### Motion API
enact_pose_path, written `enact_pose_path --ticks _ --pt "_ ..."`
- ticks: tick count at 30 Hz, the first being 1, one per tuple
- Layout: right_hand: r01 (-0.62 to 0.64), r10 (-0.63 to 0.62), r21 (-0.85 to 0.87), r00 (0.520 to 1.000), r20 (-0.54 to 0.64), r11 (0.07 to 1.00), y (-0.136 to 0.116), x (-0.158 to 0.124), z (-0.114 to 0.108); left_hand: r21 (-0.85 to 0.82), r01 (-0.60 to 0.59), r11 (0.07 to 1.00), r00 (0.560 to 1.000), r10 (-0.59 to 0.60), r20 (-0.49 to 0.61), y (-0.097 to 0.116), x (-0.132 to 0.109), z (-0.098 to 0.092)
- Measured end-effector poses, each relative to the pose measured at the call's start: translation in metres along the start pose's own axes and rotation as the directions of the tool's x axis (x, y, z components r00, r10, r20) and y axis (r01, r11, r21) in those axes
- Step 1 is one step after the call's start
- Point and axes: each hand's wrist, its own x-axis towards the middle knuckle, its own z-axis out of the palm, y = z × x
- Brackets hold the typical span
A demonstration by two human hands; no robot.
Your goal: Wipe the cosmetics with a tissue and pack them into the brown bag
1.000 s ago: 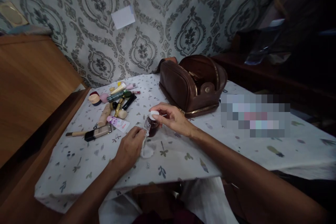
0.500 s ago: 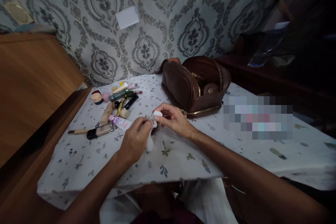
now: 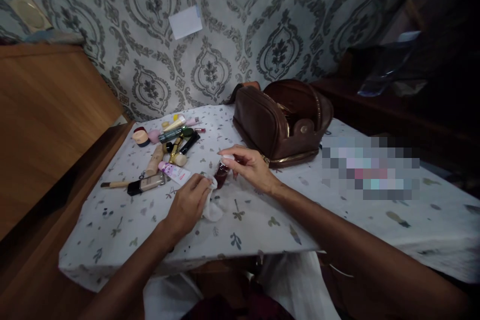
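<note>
Drawn back from the white cap (image 3: 227, 158) of the dark red bottle (image 3: 222, 177) since the earlier frame, the left hand (image 3: 189, 203) holds a white cloth (image 3: 213, 212) in its grip, just beside the bottle. The grip of the right hand (image 3: 252, 166) is narrow about the cap, in front of the brown bag (image 3: 258, 122); assorted cosmetics (image 3: 174, 172) lie leftward on the worktop (image 3: 258, 230).

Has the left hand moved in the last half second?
Yes. Judged against the brown bag, the left hand has shifted slightly left and back toward the person.
</note>
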Motion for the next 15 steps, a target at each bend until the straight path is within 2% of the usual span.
enact_pose_path --ticks 2,4,7,11,15 --pt "0.012 -0.012 -0.023 1.000 0.000 1.000 -0.002 0.004 0.001 -0.027 -0.029 0.999 0.995 0.027 -0.091 0.005 0.010 -0.004" --pt "0.026 -0.024 -0.062 0.999 0.035 0.998 -0.006 0.009 0.002 0.020 -0.071 0.997 0.985 0.074 -0.153 0.009 0.018 -0.006" --pt "0.032 -0.021 -0.109 0.995 0.101 0.993 -0.010 0.018 0.004 0.150 -0.133 0.980 0.971 0.160 -0.180 0.009 0.022 -0.003" --pt "-0.032 0.045 -0.121 0.993 0.109 0.992 -0.005 0.030 0.005 0.237 -0.151 0.960 0.982 0.173 -0.075 -0.003 0.007 0.007" --pt "-0.123 0.129 -0.055 0.984 0.122 0.991 0.001 0.035 0.004 0.171 -0.092 0.981 0.995 0.083 0.063 -0.013 -0.009 0.010"
